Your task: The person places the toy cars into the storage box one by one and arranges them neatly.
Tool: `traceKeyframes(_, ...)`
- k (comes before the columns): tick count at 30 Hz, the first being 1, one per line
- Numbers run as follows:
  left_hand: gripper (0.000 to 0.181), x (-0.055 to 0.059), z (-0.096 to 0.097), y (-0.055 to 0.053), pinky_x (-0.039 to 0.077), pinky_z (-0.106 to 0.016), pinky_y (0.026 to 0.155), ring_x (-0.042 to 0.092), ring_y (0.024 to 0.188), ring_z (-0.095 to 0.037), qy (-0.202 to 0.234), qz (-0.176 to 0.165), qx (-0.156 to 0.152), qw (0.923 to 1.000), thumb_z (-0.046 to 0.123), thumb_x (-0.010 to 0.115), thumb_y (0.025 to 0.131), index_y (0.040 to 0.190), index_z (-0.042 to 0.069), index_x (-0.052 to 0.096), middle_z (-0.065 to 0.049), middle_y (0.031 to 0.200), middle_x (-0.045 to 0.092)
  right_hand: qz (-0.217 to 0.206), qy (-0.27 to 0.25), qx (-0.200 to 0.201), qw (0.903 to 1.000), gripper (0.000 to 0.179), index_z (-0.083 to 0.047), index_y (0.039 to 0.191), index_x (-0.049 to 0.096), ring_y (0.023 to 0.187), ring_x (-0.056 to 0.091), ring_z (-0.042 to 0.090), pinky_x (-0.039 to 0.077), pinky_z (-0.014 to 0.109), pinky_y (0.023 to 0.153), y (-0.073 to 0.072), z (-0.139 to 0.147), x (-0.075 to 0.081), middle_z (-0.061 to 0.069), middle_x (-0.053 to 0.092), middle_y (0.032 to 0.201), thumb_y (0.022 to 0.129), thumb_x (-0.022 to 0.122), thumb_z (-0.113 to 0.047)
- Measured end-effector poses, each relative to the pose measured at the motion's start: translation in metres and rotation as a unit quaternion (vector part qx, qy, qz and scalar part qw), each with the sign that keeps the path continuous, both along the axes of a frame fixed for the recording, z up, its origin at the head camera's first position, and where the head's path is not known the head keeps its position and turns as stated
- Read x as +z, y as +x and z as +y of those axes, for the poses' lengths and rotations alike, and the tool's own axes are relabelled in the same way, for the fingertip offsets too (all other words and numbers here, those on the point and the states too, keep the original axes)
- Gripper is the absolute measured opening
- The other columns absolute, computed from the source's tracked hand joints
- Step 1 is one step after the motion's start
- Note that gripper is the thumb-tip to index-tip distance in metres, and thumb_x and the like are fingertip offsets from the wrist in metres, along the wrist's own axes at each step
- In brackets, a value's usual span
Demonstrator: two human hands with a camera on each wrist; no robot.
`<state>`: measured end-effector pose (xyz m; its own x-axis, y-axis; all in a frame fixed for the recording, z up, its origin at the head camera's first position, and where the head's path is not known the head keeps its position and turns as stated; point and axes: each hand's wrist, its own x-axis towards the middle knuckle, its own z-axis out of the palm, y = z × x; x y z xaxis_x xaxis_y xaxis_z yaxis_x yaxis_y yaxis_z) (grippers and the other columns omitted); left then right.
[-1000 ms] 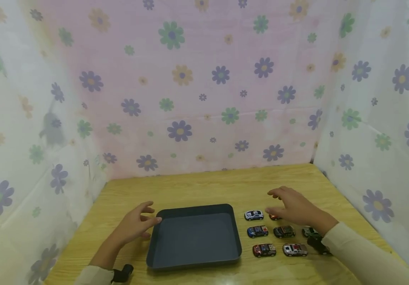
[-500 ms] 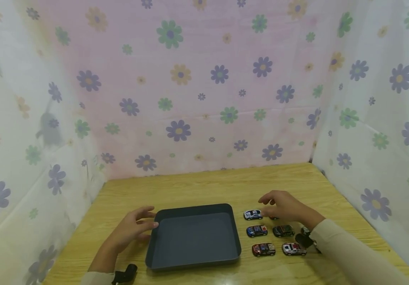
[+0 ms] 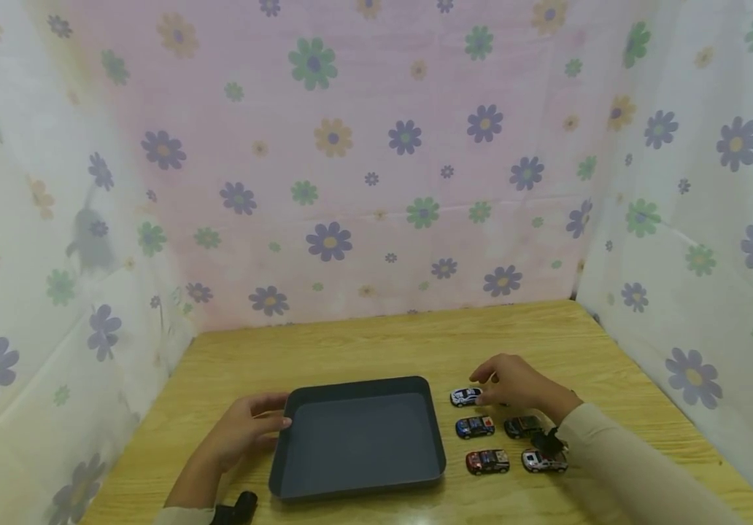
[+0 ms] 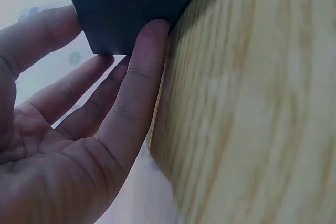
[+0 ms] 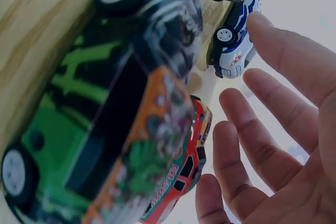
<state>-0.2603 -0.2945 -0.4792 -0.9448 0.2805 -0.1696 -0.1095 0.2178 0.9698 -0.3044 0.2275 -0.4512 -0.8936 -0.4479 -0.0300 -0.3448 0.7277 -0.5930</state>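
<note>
My left hand point(image 3: 241, 430) touches the left wall of a dark grey rectangular tray point(image 3: 360, 441). In the left wrist view its extended fingers point(image 4: 137, 72) meet the outer side of that wall. My right hand point(image 3: 514, 383) is at a white and blue toy car point(image 3: 465, 397), thumb by its right end and the other fingers reaching past its far side. The right wrist view shows a gap between the fingers, with the white car point(image 5: 236, 45) just off the thumb tip. Below the fingers is a red toy car point(image 5: 184, 174), hidden in the head view by my hand.
More toy cars stand right of the tray: a blue one point(image 3: 475, 426), a red one point(image 3: 487, 461), a black one point(image 3: 521, 426) and a silver one point(image 3: 543, 461). A green and black car point(image 5: 89, 108) is close to the right wrist camera. Floral cloth point(image 3: 376, 160) walls surround the wooden table point(image 3: 363, 343).
My right hand has moved left and slightly down to the white car. My left hand has come down and closer against the tray's wall. Tray and cars stay put.
</note>
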Motion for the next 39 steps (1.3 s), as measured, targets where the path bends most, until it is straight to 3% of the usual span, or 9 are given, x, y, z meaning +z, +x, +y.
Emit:
traceKeyframes(8,0.070,-0.001,0.001,0.001,0.062,-0.047,0.094,0.063,0.126,-0.033,0.010,-0.007,-0.004,0.9999,0.018,0.076,0.095,0.153,-0.005,0.043,-0.031,0.159,0.039,-0.011,-0.006,-0.012,0.9999,0.033,-0.010,0.116,0.078,0.093,0.067,0.016,0.061,0.041,0.081,-0.002,-0.005,-0.008,-0.002,0.076,0.109,0.085,0.086,-0.018)
traceKeyframes(15,0.070,-0.001,0.002,0.002,0.062,-0.047,0.094,0.062,0.127,-0.034,0.015,-0.004,-0.012,0.9998,0.019,0.075,0.096,0.153,-0.005,0.042,-0.031,0.159,0.039,-0.013,-0.005,-0.018,0.9997,0.027,-0.013,0.109,0.081,0.071,0.061,0.013,0.054,0.033,0.066,-0.003,-0.009,-0.009,-0.003,0.077,0.099,0.083,0.087,-0.014)
traceKeyframes(28,0.067,-0.006,0.002,0.002,0.061,-0.047,0.096,0.065,0.124,-0.033,0.025,-0.012,-0.018,0.9995,0.017,0.071,0.099,0.154,-0.005,0.041,-0.030,0.158,0.041,-0.015,-0.001,-0.033,0.9993,0.021,-0.018,0.103,0.081,0.081,0.062,0.013,0.056,0.035,0.071,-0.003,-0.011,-0.007,-0.006,0.075,0.096,0.083,0.088,-0.016)
traceKeyframes(39,0.068,-0.006,0.004,0.002,0.062,-0.047,0.095,0.065,0.123,-0.033,0.030,-0.015,-0.023,0.9992,0.019,0.072,0.099,0.155,-0.004,0.041,-0.029,0.158,0.042,0.021,0.006,-0.014,0.9997,0.018,-0.020,0.104,0.082,0.096,0.064,0.018,0.059,0.044,0.082,-0.001,-0.016,0.007,-0.006,0.077,0.104,0.087,0.083,-0.015)
